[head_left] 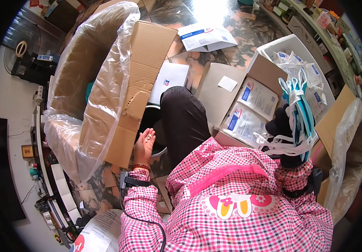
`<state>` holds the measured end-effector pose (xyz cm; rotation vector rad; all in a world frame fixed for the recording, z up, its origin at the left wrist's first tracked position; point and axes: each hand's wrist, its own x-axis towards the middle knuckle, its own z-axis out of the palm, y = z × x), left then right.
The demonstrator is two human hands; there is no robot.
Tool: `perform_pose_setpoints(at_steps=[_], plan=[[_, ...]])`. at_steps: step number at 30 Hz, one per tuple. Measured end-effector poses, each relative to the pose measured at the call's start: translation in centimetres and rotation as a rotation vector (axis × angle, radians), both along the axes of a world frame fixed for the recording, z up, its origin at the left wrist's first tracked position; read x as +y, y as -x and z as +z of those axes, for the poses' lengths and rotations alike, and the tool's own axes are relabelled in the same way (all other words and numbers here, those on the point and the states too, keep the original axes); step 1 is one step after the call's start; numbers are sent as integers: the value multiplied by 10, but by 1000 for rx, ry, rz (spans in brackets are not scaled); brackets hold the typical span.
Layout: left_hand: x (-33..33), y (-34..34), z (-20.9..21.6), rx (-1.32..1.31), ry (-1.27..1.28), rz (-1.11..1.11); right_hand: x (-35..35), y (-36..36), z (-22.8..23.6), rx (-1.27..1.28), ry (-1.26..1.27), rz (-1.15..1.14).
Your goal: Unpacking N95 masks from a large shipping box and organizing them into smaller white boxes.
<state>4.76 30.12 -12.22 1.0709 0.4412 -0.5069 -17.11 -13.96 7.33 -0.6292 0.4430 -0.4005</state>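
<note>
My left hand (145, 143) is turned palm up beside the large lined carton, over a dark round bin (158, 150). Several small whitish pieces (148, 138) lie in its cupped palm; they are too small to name. My right hand (278, 122), in a black glove, is closed round a bundle of teal and white looped straps (300, 115). The bundle stands upright, bound near its top with a white band. White loops also trail across the glove toward my sleeve. Partly behind that hand, an open cardboard box (227, 138) holds white plastic packets (245, 124) with blue labels.
A large carton (145, 63) lined with clear plastic stands at the left. A white foam box (327, 94) with more packets is at the right, near another lined carton (349, 155). White boxes (208, 38) lie on the tiled floor ahead. My knee (183, 113) rises between the boxes.
</note>
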Motion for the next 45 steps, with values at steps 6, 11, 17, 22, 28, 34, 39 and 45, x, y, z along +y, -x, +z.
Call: perform_pose_setpoints(at_steps=[6,11,17,22,28,34,39,45], plan=[[-24,0,-1,-615,-963,-154,7,-5,9,-32,-70,58],[-162,52,167,-926,-575,-180,9,-5,4,-65,-142,77],[-261,90,204,-1019,-38,-748,13,-6,12,-85,-186,111],[-288,105,209,-866,31,-853,13,4,24,-74,-241,99],[-297,118,192,-714,204,-918,5,7,-4,-90,-108,159],[-283,110,191,-750,-36,-1040,-7,10,1,-121,-296,192],[-271,110,174,-565,28,-1132,-15,18,12,-59,-72,186],[-283,84,207,-494,519,-923,-15,18,18,34,227,229]])
